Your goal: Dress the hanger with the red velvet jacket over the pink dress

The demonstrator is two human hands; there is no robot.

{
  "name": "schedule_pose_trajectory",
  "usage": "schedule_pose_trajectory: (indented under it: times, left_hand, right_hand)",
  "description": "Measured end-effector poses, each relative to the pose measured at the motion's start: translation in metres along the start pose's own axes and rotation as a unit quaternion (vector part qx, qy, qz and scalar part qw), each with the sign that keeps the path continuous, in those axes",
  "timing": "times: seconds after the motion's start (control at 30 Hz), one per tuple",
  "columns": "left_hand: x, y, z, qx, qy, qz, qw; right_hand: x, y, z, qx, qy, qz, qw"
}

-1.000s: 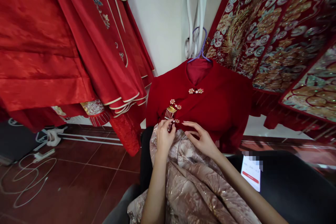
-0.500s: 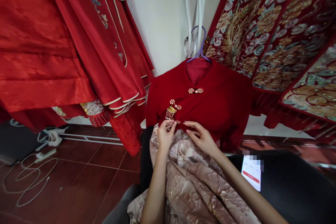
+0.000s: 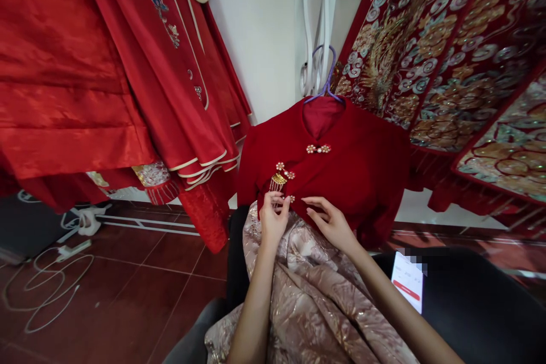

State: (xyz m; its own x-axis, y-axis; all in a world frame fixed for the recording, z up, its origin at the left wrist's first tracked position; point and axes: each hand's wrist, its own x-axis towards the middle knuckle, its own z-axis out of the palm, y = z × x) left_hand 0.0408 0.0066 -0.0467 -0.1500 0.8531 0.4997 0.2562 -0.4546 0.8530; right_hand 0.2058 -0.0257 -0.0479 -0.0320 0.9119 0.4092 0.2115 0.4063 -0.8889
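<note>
A red jacket [image 3: 362, 165] hangs on a purple hanger [image 3: 328, 77], its lower front resting over my lap. Pearl flower fasteners [image 3: 318, 149] sit at its neck and down one side, with a gold fan-shaped tassel ornament [image 3: 278, 180] between them. My left hand [image 3: 273, 220] is at the jacket's lower edge, thumb and fingers closed around the lowest flower fastener [image 3: 290, 199]. Just to the right, my right hand [image 3: 335, 226] hovers by the hem with its fingers apart; nothing shows between them. Shiny pinkish-beige patterned fabric [image 3: 315, 301] lies under both forearms.
Red garments [image 3: 179, 68] hang at left, and heavily embroidered ones [image 3: 447, 57] at right. A lit phone [image 3: 407, 284] rests on a black surface [image 3: 473, 301] at my right. White cables [image 3: 55, 290] trail over the red tiled floor [image 3: 128, 296].
My left thumb and index finger have parted slightly, showing more of the lowest fastener. My right hand has shifted a little to the right, away from the left one.
</note>
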Motion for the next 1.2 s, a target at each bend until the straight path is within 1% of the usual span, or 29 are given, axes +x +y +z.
schedule_pose_trajectory:
  times: [0.1, 0.17, 0.23, 0.27, 0.37, 0.43, 0.53, 0.63, 0.73, 0.83, 0.93, 1.0, 1.03, 1.1, 1.13, 1.17, 1.2]
  left_hand:
    - [0.013, 0.007, 0.004, -0.036, 0.037, -0.003, 0.999]
    - [0.026, 0.011, 0.008, -0.095, 0.040, -0.010, 0.995]
    - [0.039, 0.014, 0.012, -0.155, 0.023, -0.029, 0.987]
    - [0.045, 0.015, 0.014, -0.175, 0.005, -0.039, 0.984]
    - [0.057, 0.020, 0.017, -0.186, -0.051, -0.065, 0.979]
    - [0.060, 0.023, 0.018, -0.177, -0.061, -0.085, 0.979]
    - [0.060, 0.026, 0.018, -0.183, -0.048, -0.090, 0.978]
    - [0.058, 0.028, 0.020, -0.222, -0.015, -0.082, 0.971]
    - [0.058, 0.029, 0.023, -0.285, 0.022, -0.116, 0.951]
    - [0.061, 0.029, 0.026, -0.332, 0.039, -0.151, 0.930]
    - [0.062, 0.027, 0.028, -0.325, 0.056, -0.156, 0.931]
    - [0.063, 0.027, 0.029, -0.306, 0.055, -0.162, 0.937]
    - [0.063, 0.029, 0.029, -0.294, 0.042, -0.168, 0.940]
    - [0.064, 0.036, 0.031, -0.260, -0.005, -0.166, 0.951]
    - [0.066, 0.041, 0.032, -0.237, -0.029, -0.148, 0.960]
    - [0.068, 0.047, 0.033, -0.209, -0.050, -0.114, 0.970]
    - [0.071, 0.054, 0.034, -0.175, -0.067, -0.064, 0.980]
  right_hand:
    - [0.001, -0.004, -0.005, 0.025, 0.002, 0.008, 1.000]
    - [0.001, -0.008, -0.009, 0.045, 0.001, 0.015, 0.999]
    - [0.001, -0.011, -0.011, 0.057, 0.001, 0.019, 0.998]
    - [0.001, -0.012, -0.012, 0.061, 0.000, 0.022, 0.998]
    - [0.001, -0.014, -0.013, 0.068, -0.003, 0.032, 0.997]
    - [0.001, -0.015, -0.014, 0.072, -0.004, 0.038, 0.997]
    - [0.002, -0.017, -0.015, 0.075, -0.004, 0.044, 0.996]
    - [0.002, -0.018, -0.016, 0.074, -0.007, 0.047, 0.996]
    - [0.002, -0.017, -0.017, 0.072, -0.010, 0.047, 0.996]
    - [0.002, -0.014, -0.017, 0.069, -0.016, 0.044, 0.996]
    - [0.002, -0.013, -0.018, 0.070, -0.022, 0.045, 0.996]
    - [0.002, -0.012, -0.018, 0.074, -0.025, 0.046, 0.996]
    - [0.003, -0.013, -0.019, 0.075, -0.025, 0.047, 0.996]
    - [0.003, -0.014, -0.021, 0.075, -0.023, 0.047, 0.996]
    - [0.004, -0.015, -0.022, 0.076, -0.020, 0.047, 0.996]
    - [0.004, -0.016, -0.023, 0.077, -0.017, 0.048, 0.996]
    - [0.004, -0.017, -0.024, 0.078, -0.013, 0.048, 0.996]
